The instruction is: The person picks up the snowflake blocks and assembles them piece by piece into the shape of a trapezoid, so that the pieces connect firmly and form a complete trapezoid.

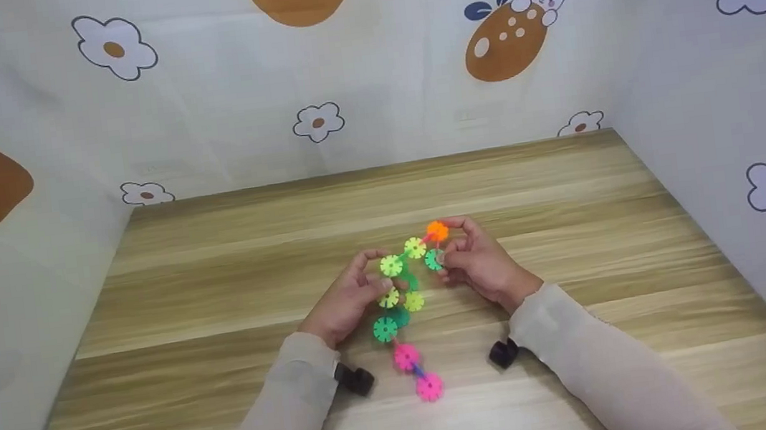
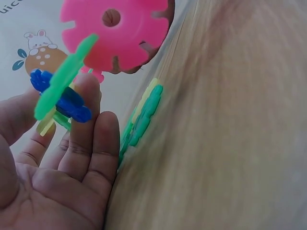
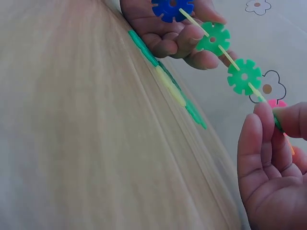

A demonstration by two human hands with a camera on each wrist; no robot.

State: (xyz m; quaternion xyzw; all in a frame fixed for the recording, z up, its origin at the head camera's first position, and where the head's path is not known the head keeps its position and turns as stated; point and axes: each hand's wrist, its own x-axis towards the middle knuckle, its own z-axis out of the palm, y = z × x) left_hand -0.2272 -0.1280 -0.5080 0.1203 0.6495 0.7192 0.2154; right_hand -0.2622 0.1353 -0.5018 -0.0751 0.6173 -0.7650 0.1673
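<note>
A chain of notched plastic snowflake discs hangs between both hands, above the table. From the pink disc (image 1: 429, 387) at its near end it runs up past a green disc (image 1: 385, 329) and yellow-green discs (image 1: 415, 247) to an orange disc (image 1: 437, 230). My left hand (image 1: 346, 302) pinches the chain around its middle; a blue disc (image 2: 74, 108) shows by those fingers. With thumb and fingers, my right hand (image 1: 490, 268) pinches a green disc (image 1: 432, 260) beside the orange one. A large pink disc (image 2: 115, 33) looms close to the left wrist camera.
On the wood-grain table (image 1: 215, 263), a short row of green and yellow discs (image 3: 170, 85) lies flat beneath the hands. Pale patterned sheets (image 1: 213, 119) wall the table at the back and both sides. Black wrist cameras (image 1: 503, 353) sit below the sleeves.
</note>
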